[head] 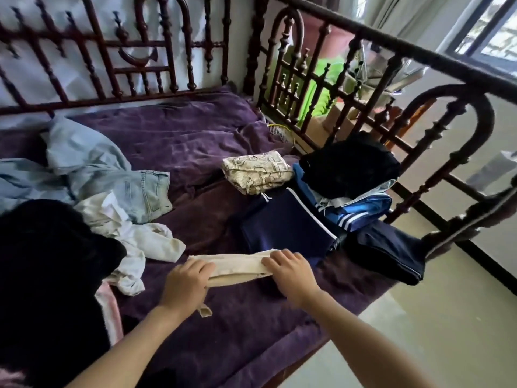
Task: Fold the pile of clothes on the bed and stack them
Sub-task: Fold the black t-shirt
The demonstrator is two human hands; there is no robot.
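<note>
A narrow folded cream garment (pixel 237 266) lies on the purple bedspread (pixel 179 141) near the front edge. My left hand (pixel 187 284) grips its left end and my right hand (pixel 291 273) grips its right end, fingers curled over the cloth. A small strap hangs below my left hand. To the right sit folded clothes: a navy piece with a white stripe (pixel 285 225), a stack of blue striped and black garments (pixel 349 175), another dark navy piece (pixel 389 250) and a cream patterned bundle (pixel 257 175). Unfolded light blue jeans (pixel 112 175), a white garment (pixel 134 228) and a black garment (pixel 47 256) lie at the left.
A dark carved wooden railing (pixel 307 88) runs along the back and right side of the bed. Behind it stand a green item (pixel 327 79) and boxes. Pale tiled floor (pixel 447 317) lies to the right, below a window.
</note>
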